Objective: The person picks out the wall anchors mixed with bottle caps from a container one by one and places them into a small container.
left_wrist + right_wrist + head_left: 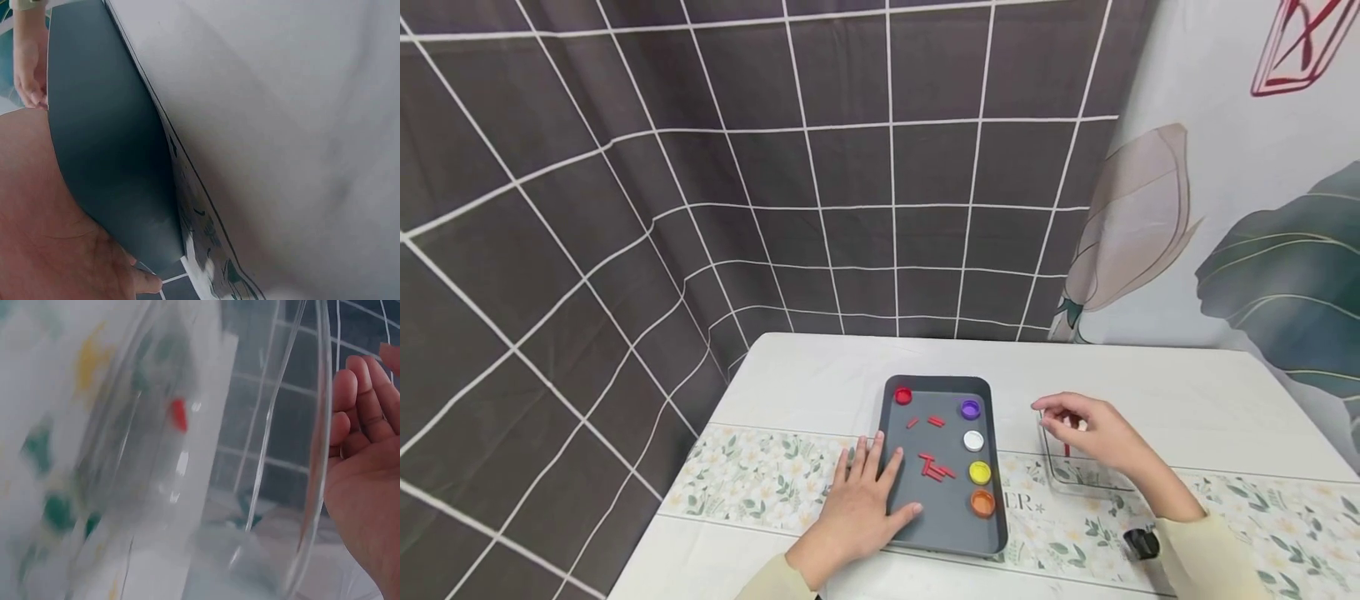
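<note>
My left hand (859, 508) rests spread out on the near left edge of a dark grey rectangular tray (936, 525), the thumb over its inside. In the left wrist view, the palm (56, 219) lies against the tray's outer wall (106, 125). Several short red sticks (934, 468) lie loose in the tray. My right hand (1093, 429) hovers over a clear glass container (1093, 486) with its fingers loosely bent. The right wrist view shows the fingers (369, 400) by the glass rim, no object visible in them. A red piece (179, 415) shows through the glass.
Inside the tray sit small round caps: red (903, 396) at the far left, then purple (971, 409), white (973, 440), yellow (980, 472) and orange (982, 502) down the right side. A floral runner (752, 475) crosses the white table (820, 375). A dark checked curtain (850, 167) hangs behind.
</note>
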`<state>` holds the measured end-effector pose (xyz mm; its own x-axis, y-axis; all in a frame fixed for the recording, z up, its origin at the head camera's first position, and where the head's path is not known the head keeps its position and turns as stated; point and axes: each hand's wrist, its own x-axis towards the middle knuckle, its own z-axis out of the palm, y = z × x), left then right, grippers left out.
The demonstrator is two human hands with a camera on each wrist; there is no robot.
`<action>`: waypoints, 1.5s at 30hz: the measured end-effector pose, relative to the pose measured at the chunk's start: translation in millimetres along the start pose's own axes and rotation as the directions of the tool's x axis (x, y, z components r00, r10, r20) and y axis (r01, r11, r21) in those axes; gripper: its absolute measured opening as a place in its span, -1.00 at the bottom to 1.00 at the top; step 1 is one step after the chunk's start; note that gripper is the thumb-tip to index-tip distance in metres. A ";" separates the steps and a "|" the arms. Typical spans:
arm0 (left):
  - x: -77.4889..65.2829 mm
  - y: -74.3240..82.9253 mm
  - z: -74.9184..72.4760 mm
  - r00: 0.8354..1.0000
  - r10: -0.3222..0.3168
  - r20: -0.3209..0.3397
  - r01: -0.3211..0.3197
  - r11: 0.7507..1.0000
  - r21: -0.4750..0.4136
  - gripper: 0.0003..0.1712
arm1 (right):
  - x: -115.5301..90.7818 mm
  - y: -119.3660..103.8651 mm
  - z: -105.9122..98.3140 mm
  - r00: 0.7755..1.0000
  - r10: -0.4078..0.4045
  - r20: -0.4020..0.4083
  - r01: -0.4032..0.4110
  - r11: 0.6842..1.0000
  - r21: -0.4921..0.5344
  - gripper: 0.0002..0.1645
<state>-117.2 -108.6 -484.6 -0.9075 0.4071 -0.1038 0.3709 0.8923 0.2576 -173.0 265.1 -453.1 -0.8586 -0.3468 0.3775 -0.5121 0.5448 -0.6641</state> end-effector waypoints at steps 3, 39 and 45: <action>-0.9 0.0 0.4 1.000 -0.007 0.004 0.007 1.000 -0.006 -0.03 | 8.8 -6.1 9.5 0.998 -0.055 0.039 0.053 0.997 0.048 -0.72; 0.3 0.0 -1.2 1.000 0.006 0.008 -0.006 1.000 0.020 -0.05 | 92.4 -28.6 112.2 0.733 -0.152 0.663 0.190 0.982 0.015 -0.65; -0.3 -0.5 -0.4 1.000 0.014 0.008 -0.014 1.000 0.010 -0.05 | 94.2 -31.3 114.1 0.711 -0.178 0.680 0.228 0.973 0.016 -0.61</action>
<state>-117.2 -109.2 -484.3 -0.9008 0.4207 -0.1075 0.3852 0.8884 0.2496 -235.0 128.3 -470.4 -0.5029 -0.8628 -0.0523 -0.6940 0.4391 -0.5706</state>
